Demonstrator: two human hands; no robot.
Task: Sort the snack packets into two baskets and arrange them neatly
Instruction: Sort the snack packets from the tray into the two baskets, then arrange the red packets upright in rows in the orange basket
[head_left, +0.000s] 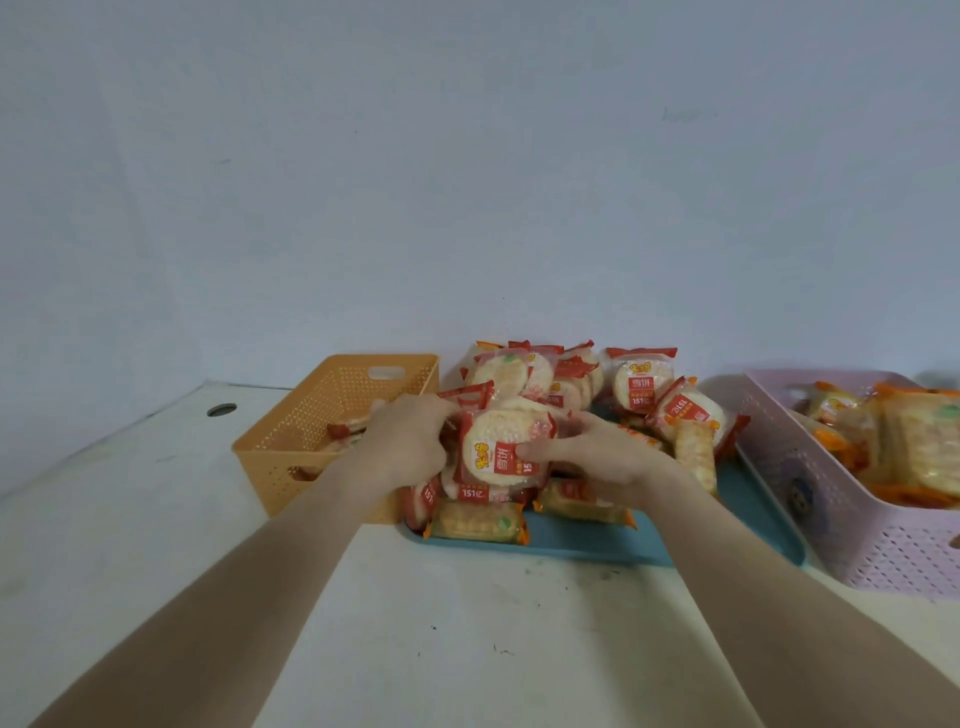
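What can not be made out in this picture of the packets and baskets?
Head view:
- orange basket: contents mostly hidden by its wall and the left hand.
- pink basket: cut off by the right edge.
- round rice cracker packet: print partly covered by the right hand.
- blue tray: lower packets buried under the pile.

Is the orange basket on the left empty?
No, a few red-edged packets lie inside the orange basket.

Both hands gripping red packet (501, 452), blue tray (675, 545)
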